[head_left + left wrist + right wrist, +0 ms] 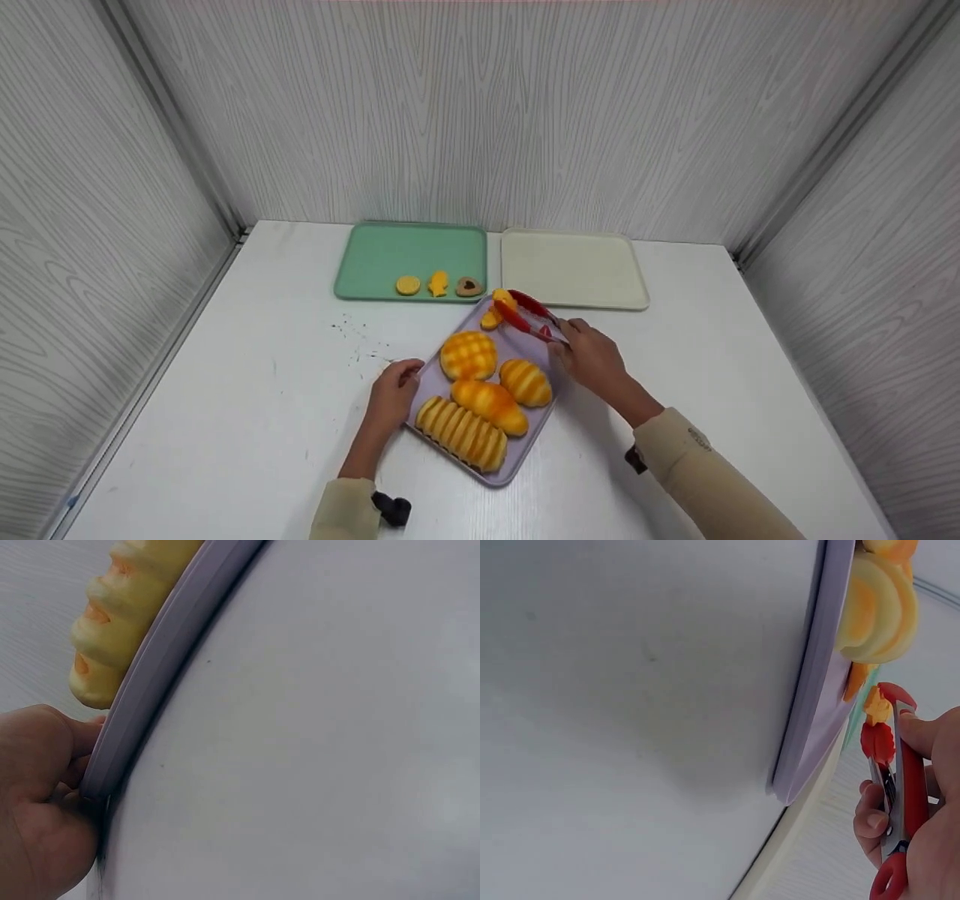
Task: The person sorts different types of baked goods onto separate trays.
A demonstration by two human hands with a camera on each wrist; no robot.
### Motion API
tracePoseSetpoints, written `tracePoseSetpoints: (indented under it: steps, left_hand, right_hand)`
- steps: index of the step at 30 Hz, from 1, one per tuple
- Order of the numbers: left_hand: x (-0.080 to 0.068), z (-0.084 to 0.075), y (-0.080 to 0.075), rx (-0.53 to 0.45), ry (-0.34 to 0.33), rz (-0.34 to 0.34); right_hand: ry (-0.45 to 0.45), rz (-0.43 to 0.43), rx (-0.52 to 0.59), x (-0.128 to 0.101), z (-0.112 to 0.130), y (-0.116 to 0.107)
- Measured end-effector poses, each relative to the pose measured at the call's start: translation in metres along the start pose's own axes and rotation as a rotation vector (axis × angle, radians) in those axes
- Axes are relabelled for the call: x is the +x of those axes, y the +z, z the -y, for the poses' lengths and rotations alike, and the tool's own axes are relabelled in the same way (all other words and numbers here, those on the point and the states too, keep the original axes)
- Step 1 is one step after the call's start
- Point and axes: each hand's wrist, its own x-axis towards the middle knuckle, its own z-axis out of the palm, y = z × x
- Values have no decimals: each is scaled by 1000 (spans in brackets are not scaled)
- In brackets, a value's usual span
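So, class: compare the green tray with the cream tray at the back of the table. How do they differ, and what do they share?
The green tray carries three small pieces along its front edge; the cream tray shows nothing on it. The green tray is mint-coloured and sits on the left, while the cream tray is off-white and sits on the right. Both are rounded rectangles with a raised rim, lying flat side by side near the wall.

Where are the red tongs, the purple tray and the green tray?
red tongs (529,315), head view, middle of the arms.
purple tray (517,459), head view, bare near corner.
green tray (397,255), head view, bare floor.
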Motion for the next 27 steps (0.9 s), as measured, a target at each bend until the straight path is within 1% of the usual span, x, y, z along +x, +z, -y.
tracePoseSetpoints:
  steps: [2,5,10,13,20,27]
  left_hand:
    - [0,0,0,2,-3,-2]
    - [0,0,0,6,-8,-3]
    - [0,1,0,5,-23,-1]
    - [-1,1,0,5,-20,-2]
    - [-2,1,-1,-14,58,-14]
    - [-2,0,-2,-6,42,-10]
  right_hand:
    - [35,34,13,13,5,2]
    - [74,59,22,33,11,7]
    - [105,66,19,64,21,18]
    - [122,72,11,78,26,25]
    - [145,76,-32,103,32,39]
    - [202,113,-33,120,43,43]
